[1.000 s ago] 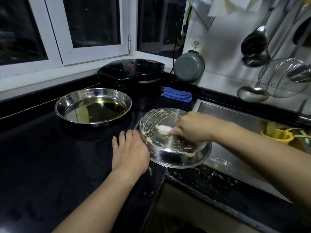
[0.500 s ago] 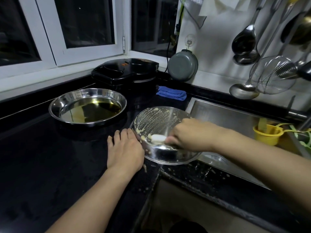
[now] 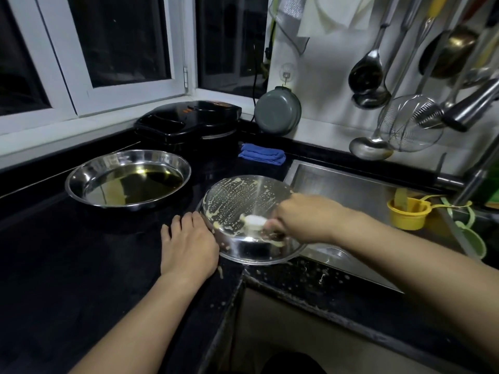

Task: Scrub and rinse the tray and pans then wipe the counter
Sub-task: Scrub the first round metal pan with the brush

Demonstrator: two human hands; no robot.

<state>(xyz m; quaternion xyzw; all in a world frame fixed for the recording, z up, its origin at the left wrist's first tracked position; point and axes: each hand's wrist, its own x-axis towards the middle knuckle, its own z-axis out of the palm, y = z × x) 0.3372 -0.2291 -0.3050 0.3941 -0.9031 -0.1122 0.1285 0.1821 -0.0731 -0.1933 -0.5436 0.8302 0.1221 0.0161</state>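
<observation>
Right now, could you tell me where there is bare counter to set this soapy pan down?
The widest bare patch of black counter lies left of the left hand, in front of the oily pan. It is crowded between the soapy pan, the black appliance and the blue cloth. The sink floor behind the right hand is bare.

No legible text, labels, brands or nos. anywhere in frame; only candidate is small orange markings on lid of black appliance (image 3: 189,122), upper centre, too blurred and small to read.
</observation>
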